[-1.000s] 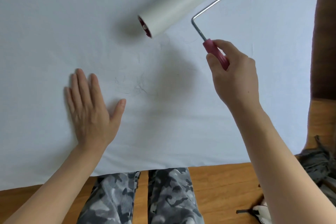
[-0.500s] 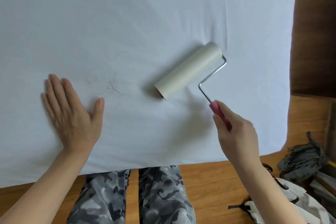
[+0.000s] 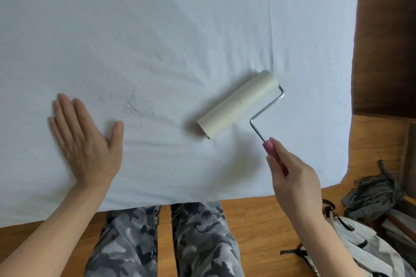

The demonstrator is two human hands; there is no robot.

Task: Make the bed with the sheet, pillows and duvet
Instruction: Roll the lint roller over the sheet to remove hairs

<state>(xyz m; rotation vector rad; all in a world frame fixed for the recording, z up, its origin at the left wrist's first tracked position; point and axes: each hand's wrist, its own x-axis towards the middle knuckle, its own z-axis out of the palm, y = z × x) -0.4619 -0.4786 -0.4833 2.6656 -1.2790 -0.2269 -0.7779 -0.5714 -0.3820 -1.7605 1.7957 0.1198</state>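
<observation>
White sheet (image 3: 202, 29) under flat left hand (image 3: 84, 141).

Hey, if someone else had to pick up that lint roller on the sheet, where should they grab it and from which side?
Grip the pink handle, coming from the near edge of the bed. It points back toward the person, and the right hand already wraps it there. The bent metal rod is thin, and the white roll is probably sticky and lies on the sheet, so avoid both.

Lint roller (image 3: 238, 104) on sheet (image 3: 180, 18) (hairs (image 3: 130, 103) lie left).
</observation>
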